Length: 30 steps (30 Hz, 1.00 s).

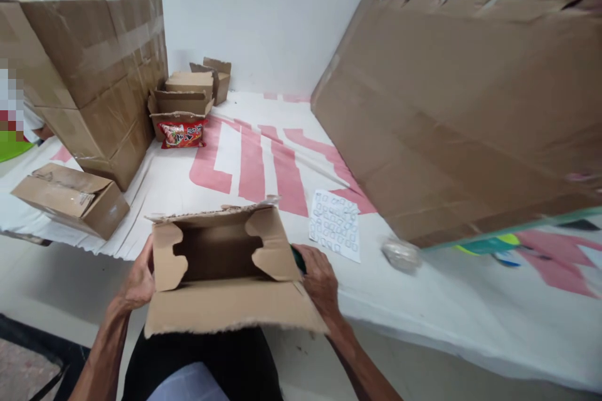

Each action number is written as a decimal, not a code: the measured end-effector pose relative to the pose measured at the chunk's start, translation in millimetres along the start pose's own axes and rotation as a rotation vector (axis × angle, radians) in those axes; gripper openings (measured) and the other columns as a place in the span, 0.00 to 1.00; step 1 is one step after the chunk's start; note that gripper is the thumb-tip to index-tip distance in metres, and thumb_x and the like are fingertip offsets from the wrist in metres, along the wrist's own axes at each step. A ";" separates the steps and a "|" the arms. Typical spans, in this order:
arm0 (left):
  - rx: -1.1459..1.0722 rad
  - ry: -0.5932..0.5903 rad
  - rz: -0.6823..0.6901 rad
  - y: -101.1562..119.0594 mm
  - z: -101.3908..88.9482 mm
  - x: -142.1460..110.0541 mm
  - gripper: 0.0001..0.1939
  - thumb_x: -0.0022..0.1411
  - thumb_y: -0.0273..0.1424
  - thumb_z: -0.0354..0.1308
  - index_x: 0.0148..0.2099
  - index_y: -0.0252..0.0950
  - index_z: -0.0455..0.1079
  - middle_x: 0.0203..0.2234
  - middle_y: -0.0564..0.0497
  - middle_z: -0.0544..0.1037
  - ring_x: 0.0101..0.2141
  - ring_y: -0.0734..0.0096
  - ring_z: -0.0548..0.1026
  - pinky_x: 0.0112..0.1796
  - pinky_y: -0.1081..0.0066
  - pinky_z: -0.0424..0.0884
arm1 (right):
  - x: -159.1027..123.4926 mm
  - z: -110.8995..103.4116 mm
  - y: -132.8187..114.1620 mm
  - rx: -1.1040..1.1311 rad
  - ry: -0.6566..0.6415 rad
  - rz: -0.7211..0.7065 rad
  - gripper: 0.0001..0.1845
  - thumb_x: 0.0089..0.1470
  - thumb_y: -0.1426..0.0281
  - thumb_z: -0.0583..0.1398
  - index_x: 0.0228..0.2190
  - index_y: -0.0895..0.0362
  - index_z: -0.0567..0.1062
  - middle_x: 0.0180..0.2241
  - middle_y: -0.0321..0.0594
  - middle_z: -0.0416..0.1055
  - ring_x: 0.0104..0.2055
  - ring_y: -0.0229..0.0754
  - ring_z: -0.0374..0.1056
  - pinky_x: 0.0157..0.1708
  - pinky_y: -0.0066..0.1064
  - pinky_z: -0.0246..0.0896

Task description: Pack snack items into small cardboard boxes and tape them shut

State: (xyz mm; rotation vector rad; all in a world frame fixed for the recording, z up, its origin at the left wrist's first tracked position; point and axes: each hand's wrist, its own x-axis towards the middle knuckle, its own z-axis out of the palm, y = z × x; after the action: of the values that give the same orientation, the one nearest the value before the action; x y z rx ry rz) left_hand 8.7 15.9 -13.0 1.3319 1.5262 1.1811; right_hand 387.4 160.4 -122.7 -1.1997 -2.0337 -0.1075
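An open cardboard box (pixel 235 310) sits over my lap at the table's front edge, its opening tilted toward me. Its front flap folds down, two notched side flaps stand at the opening, and the inside is dark. My left hand (pixel 140 279) grips the box's left side, with its fingertips hidden behind the cardboard. On the right side my right hand (pixel 320 279) is closed against the box, with a small dark green object (pixel 298 259) between its fingers and the wall. Most of that object is covered, so its kind does not show.
Stacked cartons (pixel 103 69) stand left, beside a closed box (pixel 70 197). Behind are small open boxes (pixel 181 103) and a red food packet (pixel 182 134). A marked paper sheet (pixel 333 225), a tape roll (pixel 401 254) and a large cardboard panel (pixel 461 113) lie right. Another person shows far left.
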 end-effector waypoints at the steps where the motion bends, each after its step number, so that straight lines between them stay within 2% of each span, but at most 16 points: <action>1: -0.021 -0.020 0.012 4.3 1.1 3.2 0.61 0.47 0.50 0.78 0.77 0.43 0.55 0.59 0.39 0.79 0.58 0.38 0.77 0.57 0.51 0.77 | 0.7 -0.1 -0.5 -0.010 0.004 -0.011 0.13 0.68 0.68 0.54 0.51 0.55 0.73 0.44 0.49 0.77 0.47 0.53 0.71 0.49 0.44 0.67; 3: -0.062 -0.057 0.008 10.3 1.4 8.9 0.67 0.42 0.48 0.81 0.78 0.42 0.51 0.66 0.35 0.71 0.64 0.36 0.71 0.62 0.52 0.72 | 1.8 0.7 -1.0 -0.025 0.019 -0.036 0.12 0.68 0.68 0.55 0.50 0.56 0.74 0.43 0.49 0.77 0.46 0.52 0.71 0.48 0.43 0.67; 6: -0.104 -0.087 -0.015 11.3 -2.4 13.0 0.69 0.44 0.51 0.80 0.79 0.43 0.47 0.71 0.34 0.64 0.67 0.35 0.67 0.64 0.50 0.70 | 2.6 3.7 -0.4 -0.049 0.045 -0.064 0.12 0.68 0.69 0.55 0.49 0.57 0.74 0.43 0.49 0.77 0.46 0.52 0.71 0.48 0.43 0.65; 10: -0.161 -0.099 0.007 6.2 -10.9 21.6 0.68 0.44 0.52 0.79 0.79 0.41 0.48 0.71 0.35 0.64 0.69 0.34 0.64 0.65 0.49 0.67 | 2.6 8.8 0.3 -0.063 0.076 -0.070 0.12 0.68 0.68 0.55 0.48 0.56 0.75 0.44 0.49 0.77 0.47 0.52 0.71 0.49 0.42 0.64; 14: -0.182 -0.053 0.030 -0.1 -28.4 59.9 0.61 0.42 0.41 0.78 0.76 0.40 0.57 0.69 0.40 0.68 0.68 0.37 0.64 0.65 0.53 0.67 | 3.4 12.2 0.2 -0.047 0.081 -0.050 0.12 0.67 0.68 0.55 0.48 0.56 0.75 0.44 0.48 0.78 0.47 0.52 0.72 0.48 0.42 0.63; 19: -0.091 0.204 0.087 -5.1 -61.4 150.4 0.46 0.40 0.30 0.67 0.66 0.37 0.70 0.57 0.45 0.80 0.63 0.40 0.71 0.62 0.53 0.70 | 6.5 14.1 -0.1 -0.058 0.113 -0.074 0.12 0.66 0.70 0.56 0.48 0.56 0.75 0.44 0.48 0.78 0.46 0.52 0.72 0.45 0.41 0.63; 23: -0.022 0.359 0.075 -6.9 -76.5 211.5 0.41 0.40 0.28 0.63 0.61 0.36 0.72 0.51 0.45 0.81 0.58 0.47 0.74 0.61 0.53 0.70 | 9.0 13.4 -1.2 -0.056 0.133 -0.084 0.11 0.67 0.70 0.55 0.47 0.56 0.74 0.43 0.48 0.77 0.45 0.52 0.72 0.44 0.40 0.63; 26: 0.055 0.502 0.029 -16.9 -75.6 225.6 0.38 0.42 0.29 0.66 0.59 0.36 0.71 0.51 0.42 0.79 0.56 0.48 0.75 0.59 0.53 0.71 | 9.8 12.1 -1.9 -0.062 0.124 -0.076 0.10 0.67 0.71 0.55 0.47 0.57 0.74 0.43 0.48 0.77 0.46 0.51 0.72 0.44 0.39 0.63; 30: 0.181 0.665 -0.017 -40.0 -59.7 208.0 0.35 0.46 0.35 0.69 0.57 0.36 0.68 0.51 0.39 0.77 0.53 0.47 0.75 0.57 0.48 0.70 | 9.7 11.3 -1.7 -0.083 0.107 -0.053 0.11 0.66 0.71 0.56 0.47 0.57 0.74 0.43 0.47 0.77 0.45 0.51 0.72 0.43 0.39 0.63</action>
State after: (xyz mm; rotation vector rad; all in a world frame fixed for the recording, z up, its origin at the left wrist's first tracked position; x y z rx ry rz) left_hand -90.2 211.6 -31.2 1.0786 2.1438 1.6045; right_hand 377.0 171.2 -124.0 -1.1654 -1.9842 -0.2781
